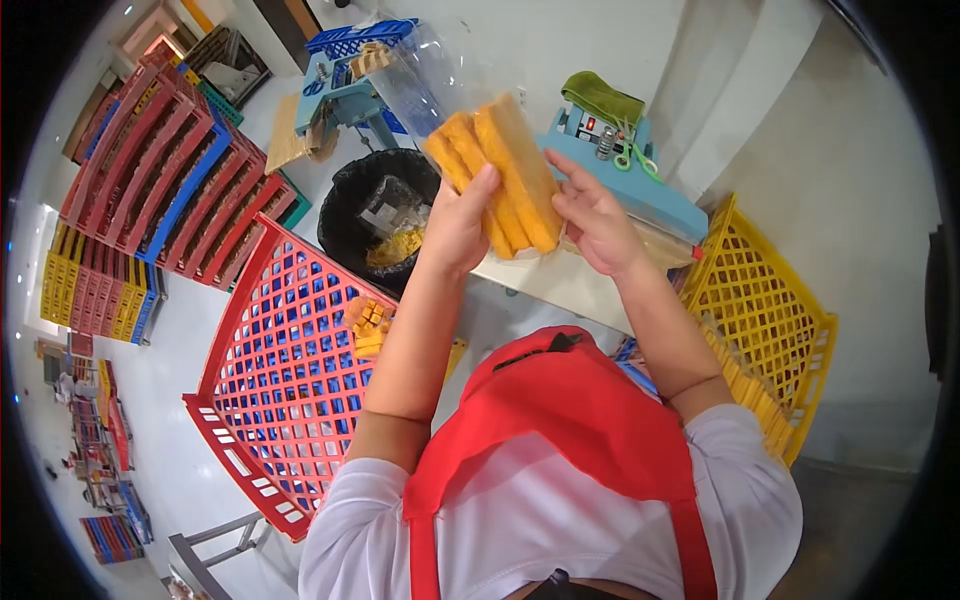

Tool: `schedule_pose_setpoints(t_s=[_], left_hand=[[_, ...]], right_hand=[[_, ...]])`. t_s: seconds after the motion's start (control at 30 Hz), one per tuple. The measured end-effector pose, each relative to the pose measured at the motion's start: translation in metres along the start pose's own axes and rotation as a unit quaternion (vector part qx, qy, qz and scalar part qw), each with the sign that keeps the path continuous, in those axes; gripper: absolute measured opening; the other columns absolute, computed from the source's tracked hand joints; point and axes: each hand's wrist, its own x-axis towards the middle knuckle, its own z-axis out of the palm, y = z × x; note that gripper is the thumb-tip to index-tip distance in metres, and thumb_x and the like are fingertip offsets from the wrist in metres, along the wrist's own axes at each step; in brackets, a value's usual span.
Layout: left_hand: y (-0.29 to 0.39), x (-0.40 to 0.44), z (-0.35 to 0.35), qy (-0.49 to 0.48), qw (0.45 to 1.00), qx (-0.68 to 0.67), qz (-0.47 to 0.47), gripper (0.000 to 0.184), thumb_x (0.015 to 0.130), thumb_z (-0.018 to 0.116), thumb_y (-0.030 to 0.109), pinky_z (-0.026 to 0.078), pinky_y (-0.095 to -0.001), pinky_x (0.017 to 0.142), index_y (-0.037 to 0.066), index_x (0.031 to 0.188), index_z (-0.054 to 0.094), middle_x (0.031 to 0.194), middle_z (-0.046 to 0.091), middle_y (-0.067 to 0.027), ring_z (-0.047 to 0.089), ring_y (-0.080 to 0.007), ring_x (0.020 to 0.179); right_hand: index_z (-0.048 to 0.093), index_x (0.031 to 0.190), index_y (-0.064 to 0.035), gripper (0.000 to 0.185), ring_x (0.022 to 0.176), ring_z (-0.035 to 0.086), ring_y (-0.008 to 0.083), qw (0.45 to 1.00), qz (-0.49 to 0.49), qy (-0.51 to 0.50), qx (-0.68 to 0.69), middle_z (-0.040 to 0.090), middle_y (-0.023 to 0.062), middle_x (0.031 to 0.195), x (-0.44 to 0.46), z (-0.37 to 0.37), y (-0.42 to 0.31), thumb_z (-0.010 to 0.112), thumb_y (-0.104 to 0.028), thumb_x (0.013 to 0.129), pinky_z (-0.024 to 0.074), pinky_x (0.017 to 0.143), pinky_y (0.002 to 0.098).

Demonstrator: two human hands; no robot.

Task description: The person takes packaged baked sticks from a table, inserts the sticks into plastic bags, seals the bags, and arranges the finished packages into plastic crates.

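Note:
A clear plastic bag (pixel 500 180) with several long orange-yellow sticks inside is held up in front of the body, its loose end pointing to the upper left. My left hand (pixel 462 222) grips the bag's left side, with the thumb across the front. At the bag's right edge is my right hand (pixel 597 218), fingers apart, the fingertips close to the plastic. Behind it a light blue machine (pixel 640 185) carries a green cloth (pixel 602 98) and green-handled scissors (pixel 633 155).
A red crate (pixel 290 380) with some yellow pieces (pixel 370 328) stands at left. A black-lined bin (pixel 350 190) is behind it. At right is a yellow crate (pixel 770 310). Stacked crates (pixel 170 180) fill the far left. A second blue machine (pixel 345 98) stands beyond the bin.

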Motion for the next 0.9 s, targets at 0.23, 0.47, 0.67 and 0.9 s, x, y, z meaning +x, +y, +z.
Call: schedule_pose_setpoints(t_s=[0.23, 0.47, 0.67, 0.9], left_hand=[[0.003, -0.012, 0.002, -0.111, 0.975, 0.19, 0.011, 0.072, 0.072, 0.065, 0.006, 0.032, -0.0324, 0.095, 0.005, 0.131, 0.023, 0.128, 0.035, -0.0085, 0.039, -0.0194, 0.115], [0.01, -0.024, 0.016, -0.18, 0.962, 0.198, -0.059, 0.081, 0.065, 0.07, 0.007, 0.03, -0.0328, 0.097, 0.004, 0.132, 0.023, 0.129, 0.036, -0.0077, 0.035, -0.0191, 0.119], [-0.052, -0.016, -0.001, -0.078, 0.95, -0.164, -0.253, 0.047, 0.087, 0.043, 0.036, 0.042, -0.0332, 0.087, 0.01, 0.125, 0.035, 0.118, 0.047, -0.0058, 0.05, -0.0187, 0.104], [-0.053, -0.001, -0.003, 0.078, 0.929, -0.178, -0.313, 0.034, 0.09, 0.034, 0.034, 0.047, -0.0372, 0.079, 0.012, 0.112, 0.047, 0.106, 0.056, -0.0055, 0.056, -0.0209, 0.093]], right_hand=[[0.035, 0.127, -0.0032, 0.059, 0.108, 0.045, 0.0149, 0.969, -0.103, -0.115, -0.195, 0.046, 0.0064, 0.12, -0.01, -0.009, -0.017, 0.062, -0.006, 0.074, 0.0345, 0.092, 0.0289], [0.043, 0.121, -0.0027, 0.058, 0.11, 0.044, 0.0137, 0.894, -0.17, -0.127, -0.395, 0.049, 0.0041, 0.118, -0.028, 0.01, -0.05, 0.068, -0.01, 0.069, 0.0338, 0.094, 0.0292], [0.044, 0.117, 0.0042, 0.045, 0.097, 0.054, 0.0193, 0.987, 0.089, -0.086, -0.098, 0.055, 0.0125, 0.109, 0.02, 0.003, -0.051, 0.057, -0.014, 0.078, 0.0432, 0.084, 0.0308], [0.053, 0.101, 0.0013, 0.035, 0.083, 0.059, 0.0225, 0.971, 0.236, 0.018, 0.041, 0.058, 0.0147, 0.095, 0.052, -0.04, -0.005, 0.051, -0.026, 0.079, 0.0469, 0.076, 0.0344]])
